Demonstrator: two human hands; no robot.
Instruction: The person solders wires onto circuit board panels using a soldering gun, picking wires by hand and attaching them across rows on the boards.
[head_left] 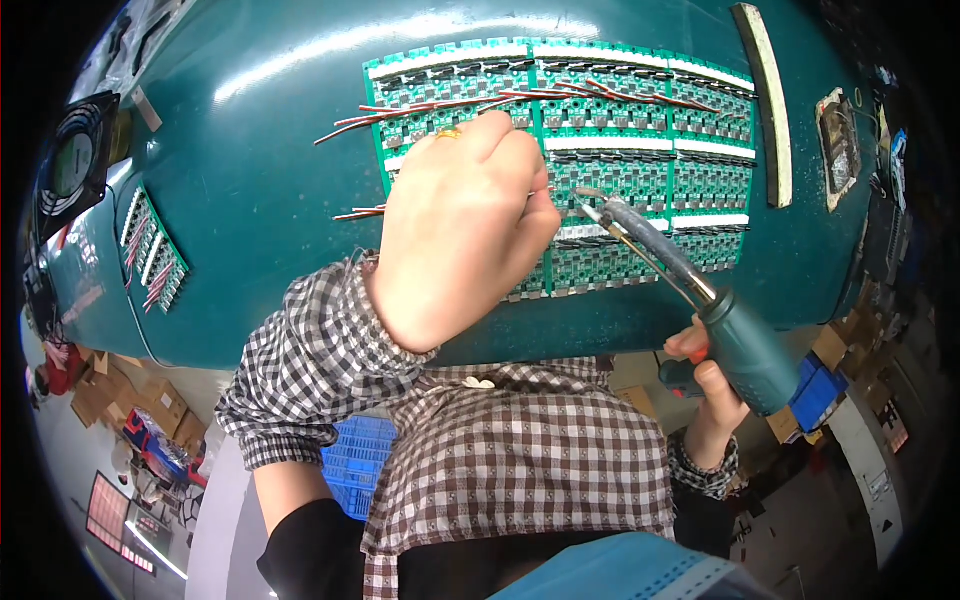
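Observation:
My left hand (455,225) is over the middle of a panel of green circuit boards (610,180), its thumb and fingers pinched together. A bit of thin wire seems to show at the fingertips; the palm side is hidden. Red and black wires (360,213) stick out on the left of this hand. More red and black wires (440,105) lie across the upper row of boards. My right hand (710,385) grips a soldering gun (750,350) by its dark green handle. Its metal tip and thin feed tube point at the boards, just right of my left fingertips.
A smaller circuit board panel (152,250) with wires lies at the left. A black fan (75,160) stands at the table's left edge. Right of the boards are a long pale strip (768,105) and a small worn tray (838,150). A blue crate (358,465) sits below the table (250,300).

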